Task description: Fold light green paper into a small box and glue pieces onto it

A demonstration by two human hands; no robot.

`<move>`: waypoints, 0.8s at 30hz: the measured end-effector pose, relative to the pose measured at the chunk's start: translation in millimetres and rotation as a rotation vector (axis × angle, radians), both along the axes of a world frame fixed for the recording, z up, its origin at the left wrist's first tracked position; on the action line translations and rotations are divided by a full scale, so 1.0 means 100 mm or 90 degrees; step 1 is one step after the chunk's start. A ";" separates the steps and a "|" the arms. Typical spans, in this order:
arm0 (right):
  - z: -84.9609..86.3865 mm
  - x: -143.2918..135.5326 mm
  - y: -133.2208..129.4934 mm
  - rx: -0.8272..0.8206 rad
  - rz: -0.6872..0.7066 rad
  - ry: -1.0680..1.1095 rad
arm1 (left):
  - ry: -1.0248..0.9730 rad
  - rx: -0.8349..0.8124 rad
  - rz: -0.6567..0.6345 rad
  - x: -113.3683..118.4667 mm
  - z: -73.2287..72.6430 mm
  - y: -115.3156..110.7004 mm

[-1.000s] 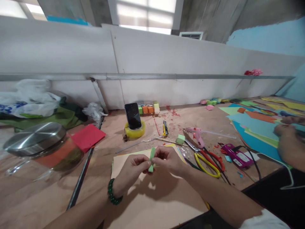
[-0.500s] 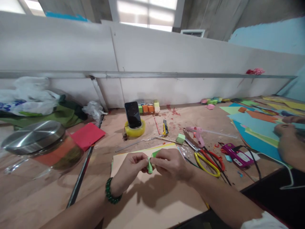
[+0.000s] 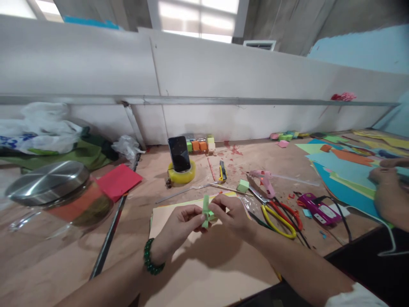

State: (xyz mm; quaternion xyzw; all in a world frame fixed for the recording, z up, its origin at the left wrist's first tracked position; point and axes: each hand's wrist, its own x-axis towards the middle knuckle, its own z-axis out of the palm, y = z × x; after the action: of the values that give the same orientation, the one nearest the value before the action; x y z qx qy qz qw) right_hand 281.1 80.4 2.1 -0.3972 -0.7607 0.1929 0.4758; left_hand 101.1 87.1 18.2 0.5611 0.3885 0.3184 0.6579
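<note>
A small folded piece of green paper (image 3: 206, 210) is pinched between the thumb and fingers of my left hand (image 3: 184, 221), which has a green bead bracelet at the wrist. My right hand (image 3: 234, 215) has its thumb and index finger closed on the right side of the same paper. Both hands are above a stack of cream paper sheets (image 3: 204, 273). Beyond my right hand sits a light green paper cube (image 3: 243, 185), close to the blades of scissors (image 3: 278, 218) with red and yellow handles.
A phone (image 3: 179, 154) leans in a yellow tape roll (image 3: 182, 175). Right lie a pink glue gun (image 3: 264, 179), a purple device (image 3: 319, 209) and coloured sheets (image 3: 348, 170) beside another person's hand (image 3: 385, 181). A glass jar (image 3: 76, 200) and red paper (image 3: 119, 181) are left.
The green paper has turned: a strip of it now stands up above my fingers, where before it pointed down. My right fingers have shifted slightly on it.
</note>
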 end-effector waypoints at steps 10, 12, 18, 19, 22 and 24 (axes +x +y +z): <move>-0.09 -0.05 0.02 0.103 0.020 -0.081 | -0.043 -0.062 0.081 -0.01 -0.08 0.05; -0.11 -0.05 0.03 0.098 0.025 -0.086 | -0.035 -0.078 0.090 -0.01 -0.09 0.05; -0.14 -0.04 0.03 0.115 0.041 -0.087 | -0.039 -0.096 0.095 -0.02 -0.05 0.05; -0.15 -0.04 0.03 0.117 0.033 -0.080 | -0.042 -0.101 0.097 -0.02 -0.05 0.04; -0.15 -0.04 0.03 0.117 0.016 -0.061 | -0.057 -0.114 0.111 -0.02 -0.04 0.04; -0.14 -0.04 0.04 0.126 0.032 -0.061 | -0.062 -0.118 0.118 -0.01 -0.03 0.04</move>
State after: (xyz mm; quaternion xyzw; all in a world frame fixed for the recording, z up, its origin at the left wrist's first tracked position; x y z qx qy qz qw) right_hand 277.2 83.9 -11.8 -0.3379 -0.8076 0.1097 0.4707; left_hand 100.0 91.1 15.3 0.4436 0.4336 0.3676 0.6928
